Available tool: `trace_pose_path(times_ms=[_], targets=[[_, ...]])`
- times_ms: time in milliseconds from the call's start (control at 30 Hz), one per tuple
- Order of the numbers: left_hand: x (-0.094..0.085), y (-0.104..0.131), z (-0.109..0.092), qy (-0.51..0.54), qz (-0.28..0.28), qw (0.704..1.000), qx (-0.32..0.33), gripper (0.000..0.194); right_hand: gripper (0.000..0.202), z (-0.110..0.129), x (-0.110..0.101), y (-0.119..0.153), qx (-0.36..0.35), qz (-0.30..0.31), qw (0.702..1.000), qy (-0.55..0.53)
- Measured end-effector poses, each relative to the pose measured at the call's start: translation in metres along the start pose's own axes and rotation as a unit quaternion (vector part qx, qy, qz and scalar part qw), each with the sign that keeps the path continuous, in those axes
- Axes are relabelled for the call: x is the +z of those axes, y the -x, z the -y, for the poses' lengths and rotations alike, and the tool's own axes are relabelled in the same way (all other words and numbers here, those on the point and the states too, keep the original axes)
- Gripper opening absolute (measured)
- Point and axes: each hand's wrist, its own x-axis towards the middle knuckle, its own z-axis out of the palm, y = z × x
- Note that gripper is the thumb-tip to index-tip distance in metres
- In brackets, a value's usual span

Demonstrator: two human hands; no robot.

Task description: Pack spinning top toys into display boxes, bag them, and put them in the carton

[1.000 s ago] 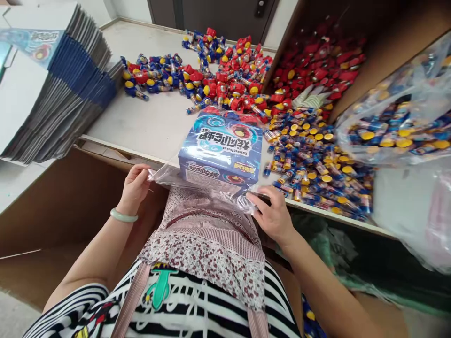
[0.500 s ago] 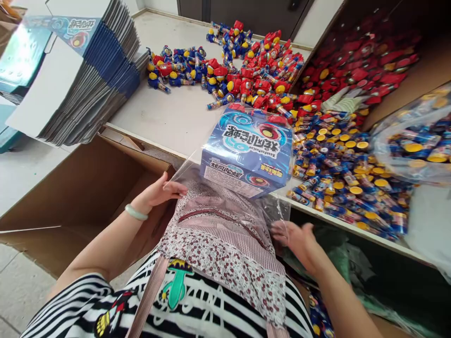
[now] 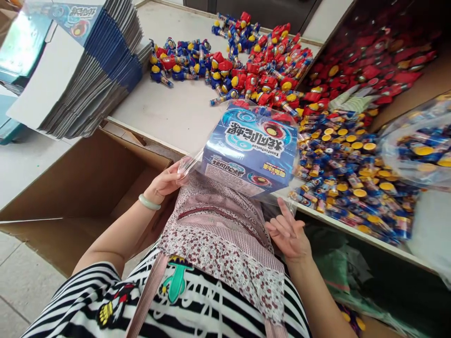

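A blue printed cardboard box rests at the table's front edge, inside a clear plastic bag whose open end faces me. My left hand pinches the gathered plastic at the bag's left corner, thumb against fingers. On the other side, my right hand has its index finger stretched up against the plastic at the right corner. Its other fingers are loosely bent and apart, with nothing visible gripped in them. Through the far end of the bag, red and blue toys show behind the box.
Red and blue toys are heaped on the table behind the box. Yellow-capped tubes spread to the right, beside a plastic sack. Folded cartons stand stacked at left, above an open cardboard box.
My left hand has closed on the bag's left corner and drawn the plastic together. My right hand has turned upward, its index finger now raised to the bag's right corner.
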Motion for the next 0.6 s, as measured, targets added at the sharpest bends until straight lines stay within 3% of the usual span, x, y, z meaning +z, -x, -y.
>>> trace_pose_path(times_ms=[100, 167, 233, 300, 367, 467, 600], targets=[[-0.007, -0.014, 0.009, -0.013, 0.016, 1.000, 0.013, 0.077, 0.094, -0.009, -0.016, -0.010, 0.021, 0.078, 0.996, 0.034], [-0.016, -0.024, 0.011, -0.020, 0.022, 0.999, 0.017, 0.075, 0.100, -0.007, -0.027, -0.019, 0.048, 0.109, 0.990, 0.080], [-0.027, -0.033, 0.010, -0.035, 0.014, 0.999, 0.023, 0.071, 0.085, 0.000, -0.037, -0.027, 0.057, 0.102, 0.982, 0.151], [-0.037, -0.040, 0.003, -0.071, -0.003, 0.997, 0.032, 0.067, 0.057, 0.007, -0.045, -0.035, 0.052, 0.078, 0.966, 0.242], [-0.043, -0.048, -0.008, -0.145, -0.021, 0.988, 0.040, 0.053, 0.036, 0.010, -0.048, -0.042, 0.045, 0.050, 0.944, 0.324], [-0.043, -0.060, -0.028, -0.309, -0.040, 0.949, 0.039, 0.032, 0.028, 0.008, -0.051, -0.051, 0.039, 0.013, 0.921, 0.386], [-0.033, -0.082, -0.048, -0.422, -0.021, 0.905, 0.048, 0.035, 0.027, 0.007, -0.058, -0.062, -0.001, -0.008, 0.900, 0.436]])
